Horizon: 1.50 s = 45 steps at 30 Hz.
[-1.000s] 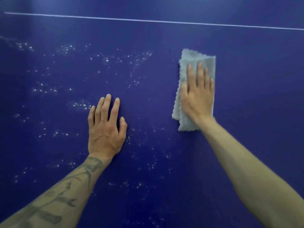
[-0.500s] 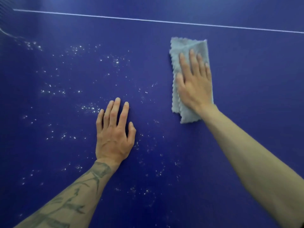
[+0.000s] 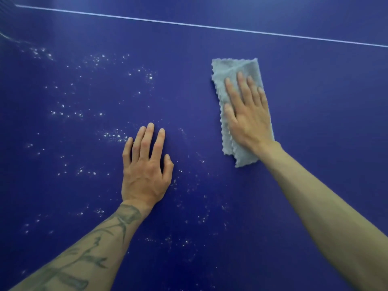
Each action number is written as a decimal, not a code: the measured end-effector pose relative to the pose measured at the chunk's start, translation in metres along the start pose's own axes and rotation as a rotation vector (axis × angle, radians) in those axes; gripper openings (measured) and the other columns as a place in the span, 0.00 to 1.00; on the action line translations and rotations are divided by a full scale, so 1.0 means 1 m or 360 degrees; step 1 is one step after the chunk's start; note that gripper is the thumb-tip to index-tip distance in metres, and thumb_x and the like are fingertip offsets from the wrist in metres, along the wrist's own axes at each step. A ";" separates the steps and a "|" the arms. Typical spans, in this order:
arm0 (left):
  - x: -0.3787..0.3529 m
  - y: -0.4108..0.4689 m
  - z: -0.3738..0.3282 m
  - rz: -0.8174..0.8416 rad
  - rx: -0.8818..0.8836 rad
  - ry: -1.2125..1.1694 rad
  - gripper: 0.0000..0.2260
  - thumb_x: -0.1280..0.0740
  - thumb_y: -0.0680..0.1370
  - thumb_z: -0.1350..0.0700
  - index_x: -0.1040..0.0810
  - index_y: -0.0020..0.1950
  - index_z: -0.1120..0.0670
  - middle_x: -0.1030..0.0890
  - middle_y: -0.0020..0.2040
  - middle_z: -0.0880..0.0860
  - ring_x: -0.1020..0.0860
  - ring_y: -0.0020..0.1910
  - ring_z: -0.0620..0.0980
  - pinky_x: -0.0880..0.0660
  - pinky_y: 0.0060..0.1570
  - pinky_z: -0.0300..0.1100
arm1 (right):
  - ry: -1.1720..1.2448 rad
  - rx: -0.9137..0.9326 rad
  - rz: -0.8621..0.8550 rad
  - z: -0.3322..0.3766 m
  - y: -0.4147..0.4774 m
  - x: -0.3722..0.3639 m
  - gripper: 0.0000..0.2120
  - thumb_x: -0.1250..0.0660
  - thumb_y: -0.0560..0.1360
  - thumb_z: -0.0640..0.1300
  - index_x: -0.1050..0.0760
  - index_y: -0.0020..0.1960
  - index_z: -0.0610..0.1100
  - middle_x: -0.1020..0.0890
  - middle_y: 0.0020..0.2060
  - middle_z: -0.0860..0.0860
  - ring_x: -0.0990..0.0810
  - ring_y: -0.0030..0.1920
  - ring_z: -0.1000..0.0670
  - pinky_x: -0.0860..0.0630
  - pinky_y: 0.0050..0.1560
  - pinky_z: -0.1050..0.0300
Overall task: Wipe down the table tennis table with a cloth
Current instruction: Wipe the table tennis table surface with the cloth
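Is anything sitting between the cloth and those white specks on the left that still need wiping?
Yes. The left hand lies flat on the table, between the cloth under the right hand and most of the white specks further left. Some specks also lie around that hand. Nothing else visible is in the way.
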<state>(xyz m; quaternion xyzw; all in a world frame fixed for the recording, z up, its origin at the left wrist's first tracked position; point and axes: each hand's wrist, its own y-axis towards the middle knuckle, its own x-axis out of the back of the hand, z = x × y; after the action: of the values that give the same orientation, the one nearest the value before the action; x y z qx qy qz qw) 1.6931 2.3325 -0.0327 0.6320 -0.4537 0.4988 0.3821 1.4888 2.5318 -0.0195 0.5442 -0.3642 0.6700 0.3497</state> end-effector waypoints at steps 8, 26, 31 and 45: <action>0.001 0.001 -0.002 -0.0019 0.0002 -0.0032 0.26 0.42 0.85 0.51 0.36 0.83 0.56 0.39 0.84 0.58 0.41 0.83 0.57 0.48 0.83 0.58 | -0.0058 0.0430 0.0056 0.072 -0.066 -0.015 0.29 0.51 0.88 0.54 0.49 0.88 0.49 0.50 0.87 0.46 0.53 0.87 0.44 0.51 0.85 0.40; 0.002 -0.002 -0.001 -0.0018 0.0002 -0.0065 0.26 0.44 0.85 0.51 0.37 0.83 0.56 0.40 0.84 0.58 0.42 0.84 0.57 0.50 0.83 0.56 | -0.0038 0.0073 0.0035 0.017 -0.121 -0.014 0.30 0.50 0.87 0.54 0.50 0.88 0.52 0.51 0.87 0.49 0.54 0.87 0.47 0.52 0.86 0.42; 0.001 -0.003 -0.001 0.0000 -0.0012 -0.0067 0.26 0.45 0.85 0.50 0.37 0.83 0.56 0.40 0.84 0.57 0.43 0.84 0.57 0.49 0.83 0.58 | 0.0086 -0.0455 -0.0081 0.022 -0.077 -0.011 0.31 0.53 0.86 0.55 0.51 0.88 0.51 0.51 0.87 0.46 0.53 0.87 0.44 0.54 0.85 0.40; 0.012 -0.032 0.010 -0.0067 -0.0005 -0.0104 0.25 0.44 0.86 0.51 0.36 0.83 0.57 0.39 0.84 0.59 0.42 0.83 0.58 0.50 0.83 0.56 | 0.0134 -0.0595 -0.0063 0.019 -0.117 -0.010 0.31 0.57 0.86 0.56 0.55 0.88 0.52 0.54 0.87 0.48 0.57 0.87 0.45 0.56 0.85 0.40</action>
<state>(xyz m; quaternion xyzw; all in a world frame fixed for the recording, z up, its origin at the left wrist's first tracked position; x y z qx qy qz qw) 1.7278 2.3304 -0.0244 0.6568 -0.4533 0.4689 0.3785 1.6006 2.5719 -0.0145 0.4483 -0.4566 0.6057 0.4729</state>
